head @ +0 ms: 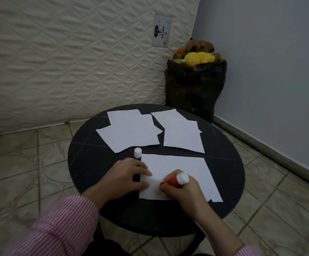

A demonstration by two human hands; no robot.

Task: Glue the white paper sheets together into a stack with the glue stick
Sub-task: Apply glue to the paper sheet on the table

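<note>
Round black table [87,163] on a tiled floor [20,163], seen from the head camera. Nearest sheet of white paper [186,169] lies flat at the near centre of the table; a second sheet under it shows along its right and lower-right edge. Right hand [183,189] grips the orange glue stick [174,181], fingers curled round the barrel; the stick is tilted, white end cap up and to the right, orange tip down and to the left, touching the lower-left part of the sheet. Left hand [127,176] lies flat on the sheet's left edge, fingers straight and close together, fingertips pressing the paper, palm partly over the bare tabletop. A second stick with a white cap [137,152] and dark body lies just beside the sheet's upper-left corner, its lower part hidden under the left hand. Two loose piles of paper farther back: left pile [129,130], several sheets fanned and overlapping; right pile [181,132], also overlapping, the two nearly touching at the middle. Striped pink sleeve [61,224] on the left arm. Behind the table: quilted mattress [66,61] stood against the wall, and a black bag [194,89] of soft toys in the corner.
</note>
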